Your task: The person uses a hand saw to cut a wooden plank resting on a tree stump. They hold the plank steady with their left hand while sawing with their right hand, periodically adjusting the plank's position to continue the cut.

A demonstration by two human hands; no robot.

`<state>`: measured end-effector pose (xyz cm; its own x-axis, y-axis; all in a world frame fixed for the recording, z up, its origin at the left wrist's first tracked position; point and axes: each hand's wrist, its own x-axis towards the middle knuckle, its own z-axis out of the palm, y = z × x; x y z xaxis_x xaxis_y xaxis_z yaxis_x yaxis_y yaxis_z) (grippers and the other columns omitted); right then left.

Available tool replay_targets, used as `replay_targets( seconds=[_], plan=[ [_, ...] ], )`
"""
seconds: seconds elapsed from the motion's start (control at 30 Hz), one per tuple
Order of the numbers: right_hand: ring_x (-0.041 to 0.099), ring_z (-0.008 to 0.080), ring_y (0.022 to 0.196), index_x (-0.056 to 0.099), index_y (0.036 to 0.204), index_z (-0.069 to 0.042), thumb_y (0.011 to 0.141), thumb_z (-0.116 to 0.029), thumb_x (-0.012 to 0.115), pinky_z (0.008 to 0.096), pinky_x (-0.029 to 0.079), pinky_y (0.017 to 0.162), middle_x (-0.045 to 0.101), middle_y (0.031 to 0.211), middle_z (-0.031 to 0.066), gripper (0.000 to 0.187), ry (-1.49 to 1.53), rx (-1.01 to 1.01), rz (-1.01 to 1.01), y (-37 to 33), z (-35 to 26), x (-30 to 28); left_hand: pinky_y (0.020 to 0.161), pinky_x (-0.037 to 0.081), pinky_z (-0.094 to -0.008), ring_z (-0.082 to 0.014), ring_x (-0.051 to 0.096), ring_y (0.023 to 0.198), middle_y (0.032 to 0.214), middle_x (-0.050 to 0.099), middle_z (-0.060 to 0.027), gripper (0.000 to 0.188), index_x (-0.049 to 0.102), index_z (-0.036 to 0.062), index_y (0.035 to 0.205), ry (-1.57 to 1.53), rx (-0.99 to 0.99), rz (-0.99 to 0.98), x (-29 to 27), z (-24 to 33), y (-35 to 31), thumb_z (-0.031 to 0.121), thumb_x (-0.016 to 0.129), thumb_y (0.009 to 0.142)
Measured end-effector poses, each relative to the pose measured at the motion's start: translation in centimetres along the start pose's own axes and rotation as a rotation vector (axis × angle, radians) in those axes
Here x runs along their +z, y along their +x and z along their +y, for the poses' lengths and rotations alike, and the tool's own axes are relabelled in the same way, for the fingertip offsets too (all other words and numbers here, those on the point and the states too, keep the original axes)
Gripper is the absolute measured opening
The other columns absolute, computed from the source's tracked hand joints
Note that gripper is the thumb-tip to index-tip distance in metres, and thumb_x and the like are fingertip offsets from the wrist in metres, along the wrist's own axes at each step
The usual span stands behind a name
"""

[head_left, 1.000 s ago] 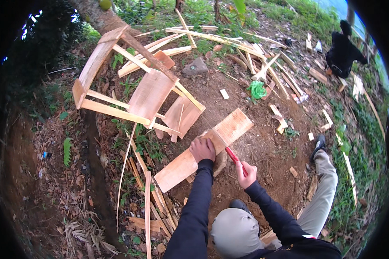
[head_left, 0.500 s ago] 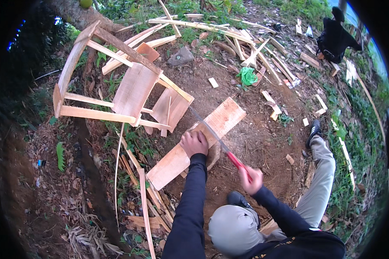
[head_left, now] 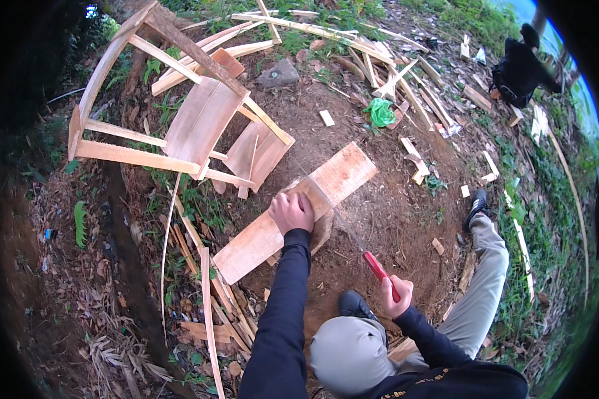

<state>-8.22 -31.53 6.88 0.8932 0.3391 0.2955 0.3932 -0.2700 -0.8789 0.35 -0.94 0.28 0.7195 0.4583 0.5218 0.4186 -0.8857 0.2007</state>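
My left hand presses down on a wide wooden plank, its fingers curled over the top. Beneath the plank is a stump, mostly hidden. My right hand is closed round the red handle of a handsaw. Its thin blade crosses the plank just to the right of my left hand, at a straight line across the wood. The blade is blurred, so how deep it sits in the wood cannot be made out.
A partly built wooden chair frame lies at the left. Long wood strips are piled beyond it, near a green plastic bag and a grey stone. More strips lie at the lower left. Another person sits far right.
My right hand has pulled the saw back toward me, down and slightly right. My left hand stays on the plank. The whole view has shifted slightly.
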Motion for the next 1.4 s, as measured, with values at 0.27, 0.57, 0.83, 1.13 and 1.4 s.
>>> replay_targets(
  seconds=[0.27,0.57,0.83,1.13,1.4],
  plan=[
    [0.057,0.0260,0.042,0.067,0.084,0.000,0.095,-0.007,0.064,0.0360,0.040,0.044,0.054,0.055,0.0159,0.013,0.116,0.042,-0.004,7.4,2.2,6.3,0.080,0.040,-0.0494,-0.0352,0.055,0.092,0.091,0.058,-0.0144,0.027,0.062,0.0075,0.078,-0.038,-0.004,-0.018,0.6,0.5,0.4,0.030,0.057,0.093],
    [0.051,0.0192,0.039,0.062,0.074,0.000,0.097,-0.007,0.060,0.0342,0.036,0.043,0.048,0.051,0.0115,0.023,0.058,0.063,0.043,8.0,1.5,5.7,0.082,0.039,-0.0485,-0.0347,0.054,0.096,0.094,0.058,-0.0132,0.024,0.063,0.0077,0.081,-0.054,0.005,0.010,0.3,0.4,0.7,0.029,0.059,0.092],
    [0.043,0.0132,0.038,0.052,0.065,-0.002,0.100,-0.010,0.058,0.0321,0.030,0.041,0.041,0.049,0.0070,0.036,0.092,0.079,0.082,3.3,3.1,3.7,0.083,0.038,-0.0484,-0.0342,0.053,0.097,0.093,0.057,-0.0129,0.024,0.063,0.0075,0.081,-0.066,-0.049,-0.052,-0.4,0.2,0.7,0.029,0.060,0.093],
    [0.039,0.0105,0.040,0.051,0.066,-0.002,0.102,-0.016,0.060,0.0319,0.029,0.043,0.039,0.050,0.0060,0.039,0.113,0.203,0.049,8.8,2.1,6.3,0.082,0.038,-0.0482,-0.0336,0.054,0.095,0.094,0.058,-0.0125,0.022,0.063,0.0095,0.082,-0.052,-0.033,-0.031,0.1,0.2,0.1,0.029,0.059,0.092],
    [0.039,0.0142,0.038,0.050,0.066,-0.002,0.101,-0.012,0.058,0.0346,0.027,0.042,0.038,0.049,0.0081,0.037,0.130,0.129,0.090,9.2,3.4,8.5,0.084,0.039,-0.0477,-0.0334,0.054,0.097,0.095,0.058,-0.0124,0.023,0.064,0.0085,0.082,-0.085,-0.029,-0.002,0.2,0.4,0.3,0.028,0.061,0.093]
  ],
)
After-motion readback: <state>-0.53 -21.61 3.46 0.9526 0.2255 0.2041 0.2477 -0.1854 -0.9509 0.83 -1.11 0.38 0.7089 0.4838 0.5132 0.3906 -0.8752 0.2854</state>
